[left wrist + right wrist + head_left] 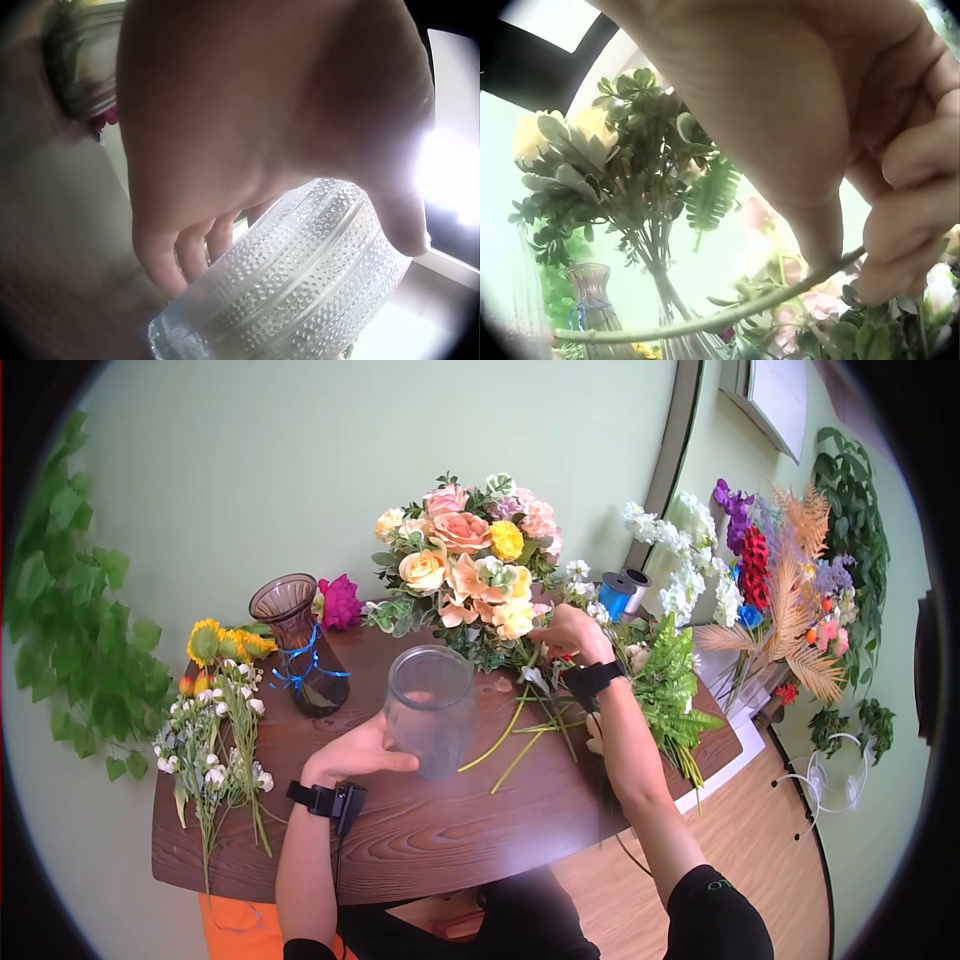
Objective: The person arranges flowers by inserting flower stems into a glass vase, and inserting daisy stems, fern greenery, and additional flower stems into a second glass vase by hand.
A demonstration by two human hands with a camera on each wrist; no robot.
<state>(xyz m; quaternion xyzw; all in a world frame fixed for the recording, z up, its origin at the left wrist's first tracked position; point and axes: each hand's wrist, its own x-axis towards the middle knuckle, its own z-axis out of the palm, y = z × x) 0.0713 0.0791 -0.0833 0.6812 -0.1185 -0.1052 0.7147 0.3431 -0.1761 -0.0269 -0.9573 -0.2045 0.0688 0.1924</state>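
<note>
My left hand (358, 750) grips a clear glass vase (432, 720) near the front middle of the wooden table. The left wrist view shows its ribbed, bumpy glass (300, 277), with fingers on one side and the thumb on the other. Farther right, my right hand (572, 632) reaches among loose flowers beside the big bouquet. Between its thumb and fingers it pinches a long green stem (705, 322), seen in the right wrist view. The bouquet (465, 565) of peach, pink and yellow blooms stands behind the vase.
A smoky vase (315, 680) with a blue ribbon stands at the left, beside sunflowers (225, 643) and small white flowers (215, 730). Green fern leaves (665, 685) lie on the right. Ribbon spools (617, 595) are behind, with more flowers (765, 580) beyond the table (420, 860).
</note>
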